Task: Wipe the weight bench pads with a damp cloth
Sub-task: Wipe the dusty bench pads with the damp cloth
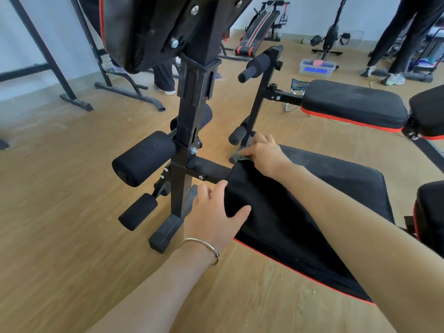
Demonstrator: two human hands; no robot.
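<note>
The right hand [265, 156], just right of the frame's centre, is pressing a small greenish cloth [241, 158] against the far front corner of the bench [312, 212] pad, fingers curled over it so only a scrap of fabric is showing. The left hand [216, 212], wearing a thin bracelet [204, 248], is lying open with fingers spread on the pad's near front edge, gripping nothing. The pad is looking matte black with a red stripe along its lower side, faintly dusty toward the far edge. Foam rollers [141, 158] are sticking out from the black upright frame [189, 131] left of the hands. A second black-and-red bench [353, 104] is standing at the upper right. Beyond it, a clear plastic tub [317, 67] is sitting on the wooden floor [60, 188], holding something blue and pink that I cannot make out.
</note>
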